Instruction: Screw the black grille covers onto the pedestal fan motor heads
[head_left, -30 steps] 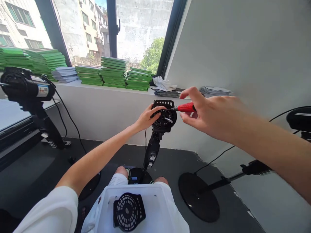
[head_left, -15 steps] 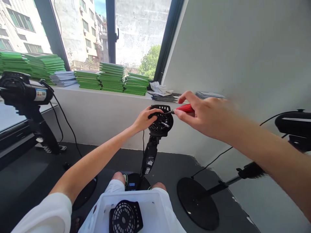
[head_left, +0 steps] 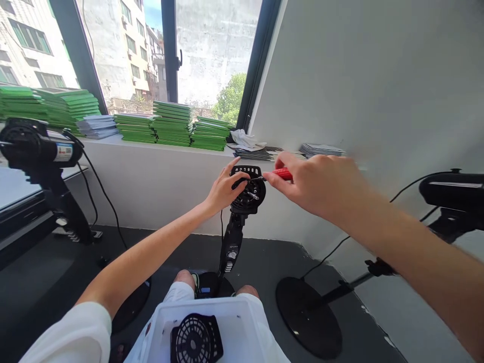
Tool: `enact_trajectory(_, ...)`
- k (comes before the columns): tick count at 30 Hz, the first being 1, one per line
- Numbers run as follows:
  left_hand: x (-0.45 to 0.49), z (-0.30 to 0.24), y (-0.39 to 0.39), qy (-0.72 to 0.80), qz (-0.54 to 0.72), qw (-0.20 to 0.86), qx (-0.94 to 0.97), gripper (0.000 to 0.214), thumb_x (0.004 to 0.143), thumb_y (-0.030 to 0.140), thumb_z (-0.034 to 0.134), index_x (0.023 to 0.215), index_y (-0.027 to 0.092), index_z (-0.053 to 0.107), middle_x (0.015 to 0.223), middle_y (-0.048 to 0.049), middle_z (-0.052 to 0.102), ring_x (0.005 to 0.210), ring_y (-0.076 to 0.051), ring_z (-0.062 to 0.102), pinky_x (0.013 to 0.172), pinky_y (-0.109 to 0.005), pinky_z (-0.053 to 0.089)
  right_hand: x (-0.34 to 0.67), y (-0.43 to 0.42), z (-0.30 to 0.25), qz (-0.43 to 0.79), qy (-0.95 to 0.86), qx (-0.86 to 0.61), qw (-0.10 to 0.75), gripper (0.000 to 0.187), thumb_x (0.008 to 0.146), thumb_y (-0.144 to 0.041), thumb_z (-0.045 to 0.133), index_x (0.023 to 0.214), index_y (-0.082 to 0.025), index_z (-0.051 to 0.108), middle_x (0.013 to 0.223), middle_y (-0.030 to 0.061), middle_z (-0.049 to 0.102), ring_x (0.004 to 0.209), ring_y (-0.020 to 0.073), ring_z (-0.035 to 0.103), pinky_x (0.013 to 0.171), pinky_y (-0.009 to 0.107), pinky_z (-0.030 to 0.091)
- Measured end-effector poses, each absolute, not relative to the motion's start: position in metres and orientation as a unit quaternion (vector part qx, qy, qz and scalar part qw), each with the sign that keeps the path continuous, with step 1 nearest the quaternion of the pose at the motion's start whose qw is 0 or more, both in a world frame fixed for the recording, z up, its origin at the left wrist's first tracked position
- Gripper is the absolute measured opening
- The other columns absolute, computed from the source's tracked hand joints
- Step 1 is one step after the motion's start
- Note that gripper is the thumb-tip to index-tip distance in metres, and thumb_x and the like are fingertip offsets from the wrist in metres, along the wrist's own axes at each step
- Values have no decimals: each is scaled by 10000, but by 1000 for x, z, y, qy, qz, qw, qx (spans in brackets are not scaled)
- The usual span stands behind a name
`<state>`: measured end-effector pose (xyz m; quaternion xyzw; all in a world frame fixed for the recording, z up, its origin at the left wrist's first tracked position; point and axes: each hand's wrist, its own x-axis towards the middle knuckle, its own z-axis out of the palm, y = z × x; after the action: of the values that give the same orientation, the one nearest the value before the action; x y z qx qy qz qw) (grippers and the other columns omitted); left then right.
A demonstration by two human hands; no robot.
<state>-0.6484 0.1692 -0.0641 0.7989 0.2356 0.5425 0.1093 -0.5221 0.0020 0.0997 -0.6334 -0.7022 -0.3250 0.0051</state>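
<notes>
In front of me a black fan motor head (head_left: 250, 201) with a bare metal shaft tops an upright stand. My right hand (head_left: 313, 179) is closed around the red handle of a screwdriver (head_left: 283, 174). Its thin blade points left, to the upper part of the motor head. At the blade's tip, my left hand (head_left: 223, 189) brings thumb and a finger close together, with another finger raised. Whatever may be between them is too small to make out. On my lap a white plastic tray (head_left: 247, 322) holds a black slotted motor cover (head_left: 194, 338).
Another fan motor (head_left: 41, 146) on a stand is at the left, its cable hanging. At the right, a round black base (head_left: 310, 317) carries a slanting pole. Stacks of green booklets (head_left: 172, 123) and a white cloth (head_left: 247, 138) lie on the windowsill.
My right hand and the screwdriver have shifted slightly left in view, along with the scene. A finger of my left hand has lifted, while its thumb stays by the blade's tip.
</notes>
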Motion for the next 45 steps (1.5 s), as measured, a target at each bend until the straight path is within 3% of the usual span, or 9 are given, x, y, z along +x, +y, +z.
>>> enact_trajectory(2,-649,-61,171,225,545,118,799,219,987,248,551,1159,253,688,1563,-112,482,1441,-290,496,1190,-499,446,-523,2,100,-315,-711,-629,2,447,981,-468,418,1239,-182,644,646,74,664,570,222,573,572,317,295)
enact_trajectory(6,-654,-58,176,202,549,149,797,254,921,178,573,1145,234,679,1523,-112,527,1345,-270,585,1163,-455,468,-523,4,98,-347,-684,-642,-7,484,1014,-520,342,1069,-187,690,656,96,666,596,228,586,577,314,284)
enact_trajectory(10,-655,-55,186,182,568,250,763,508,958,235,551,1458,279,473,1486,-109,580,1367,-268,570,1134,-449,477,-526,4,98,-331,-716,-614,-14,454,989,-479,413,1258,-171,611,648,60,675,544,204,552,548,289,272)
enact_trajectory(12,-650,-56,190,179,554,312,751,557,991,314,553,1521,292,384,1399,-93,648,1293,-258,623,1108,-438,492,-527,3,99,-357,-694,-624,-22,495,1015,-517,355,1172,-151,649,646,94,671,557,221,573,542,296,267)
enact_trajectory(26,-636,-69,177,240,588,329,699,341,1050,459,478,1329,267,524,1114,-23,688,1018,-203,666,951,-334,534,-516,1,96,-340,-718,-608,9,511,1006,-498,312,1215,-156,630,584,62,635,486,211,522,513,298,273)
enact_trajectory(33,-625,-73,173,243,636,315,662,394,1090,487,311,1307,266,555,1203,-31,691,1107,-205,644,1028,-349,497,-519,0,100,-329,-721,-610,3,496,1008,-503,318,1178,-167,641,600,64,651,492,222,538,511,303,276)
enact_trajectory(36,-624,-73,172,248,636,317,658,375,1090,456,323,1312,262,556,1225,-35,689,1116,-211,639,1042,-363,495,-515,2,100,-362,-695,-621,5,600,1021,-596,248,1031,-181,683,567,84,626,514,250,560,511,318,286)
enact_trajectory(40,-626,-73,172,257,634,307,661,348,1087,408,342,1319,259,554,1198,-38,691,1087,-205,641,1041,-368,498,-514,3,98,-319,-740,-592,32,509,1002,-540,349,1211,-176,637,541,30,615,482,222,554,505,297,297)
enact_trajectory(45,-627,-73,172,257,634,308,661,318,1082,352,363,1317,257,554,1254,-36,685,1162,-209,626,1091,-384,474,-525,-3,102,-350,-699,-623,16,546,1011,-545,302,1099,-163,681,636,96,687,531,249,587,517,313,282)
